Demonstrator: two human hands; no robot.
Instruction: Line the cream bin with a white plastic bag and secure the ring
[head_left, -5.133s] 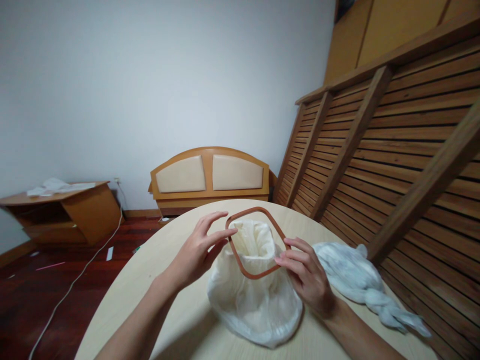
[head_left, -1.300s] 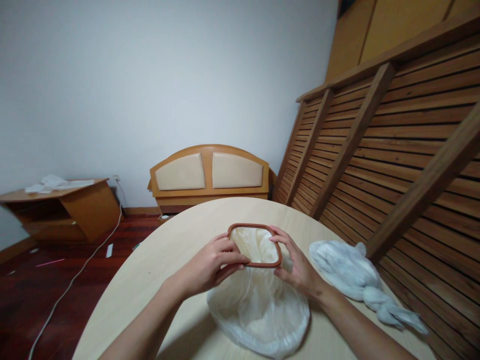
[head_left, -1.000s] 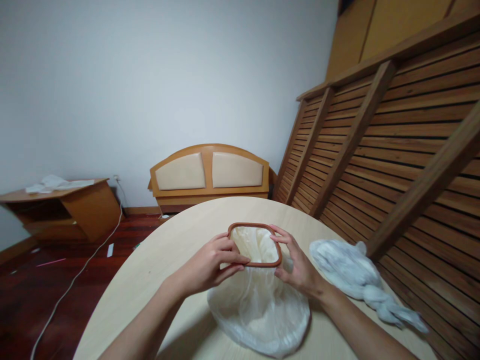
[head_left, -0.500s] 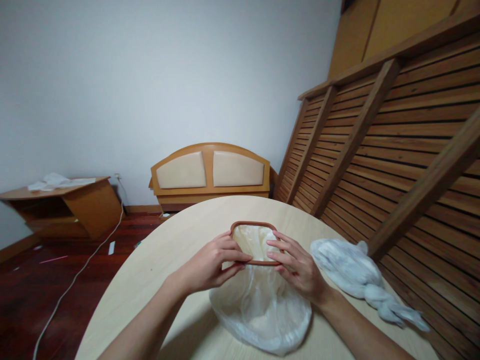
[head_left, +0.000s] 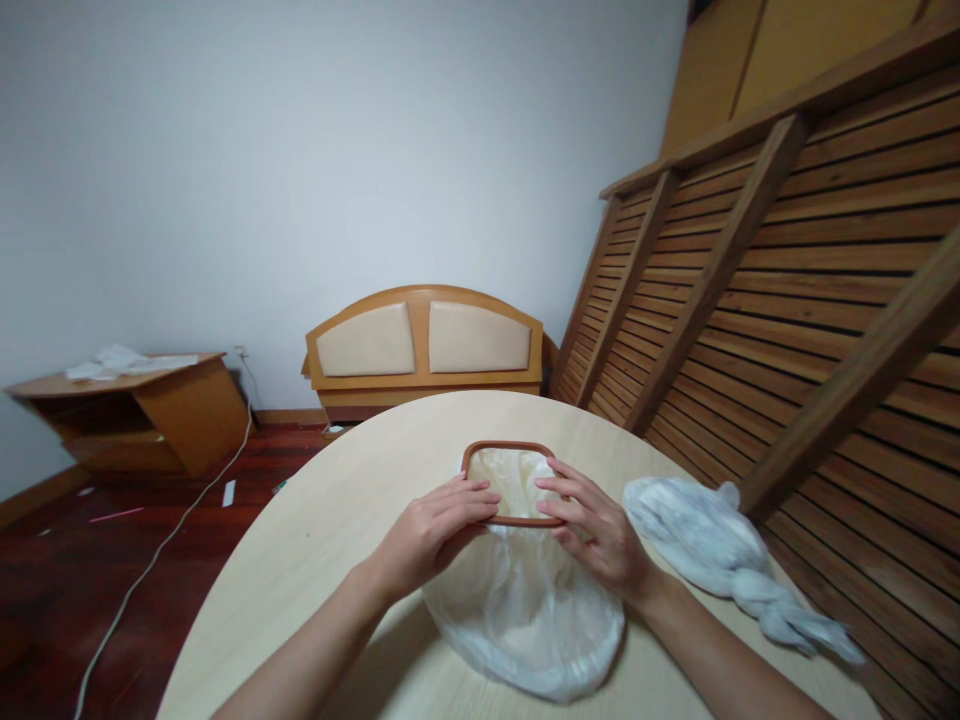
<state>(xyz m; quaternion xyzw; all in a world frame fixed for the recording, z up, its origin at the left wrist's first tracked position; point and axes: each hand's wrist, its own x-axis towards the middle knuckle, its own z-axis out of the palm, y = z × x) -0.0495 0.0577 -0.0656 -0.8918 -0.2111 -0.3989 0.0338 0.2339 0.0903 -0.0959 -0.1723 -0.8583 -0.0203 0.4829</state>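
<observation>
Vs 5.1 s ago: the brown ring [head_left: 507, 444] was held up, tilted w/ a corner toward the top of the frame. It now sits lower and flatter, just below ctr of the picture, above the white bag [head_left: 525, 620].

The left hand [head_left: 439, 525] had its fingers spread back then; now they curl over the ring's near-left edge and grip it. The right hand [head_left: 600, 535] has come up from the ring's right side since 1.3 s ago, and its fingers lie across the near-right edge, closed on the ring and the bag's top. The 2 hands are closer together than 0.5 s ago, fingertips nearly meeting at the near edge.

The bag rests on the round table [head_left: 330, 520] as before, and its mouth goes up through the ring. The twisted white bundle [head_left: 720, 555] at lower right hasn't moved. The view has shifted a little, so the headboard [head_left: 424, 345] and cabinet [head_left: 142, 410] sit slightly further right.

Hard to make out:
- The ring's near edge is covered by fingers.
- Both thumbs are hidden, so how far the grip wraps under can't be told.
- Whether the bag is film or thin cloth isn't clear, nor what's inside it.
- Both forearms are cut off at the btm edge.
</observation>
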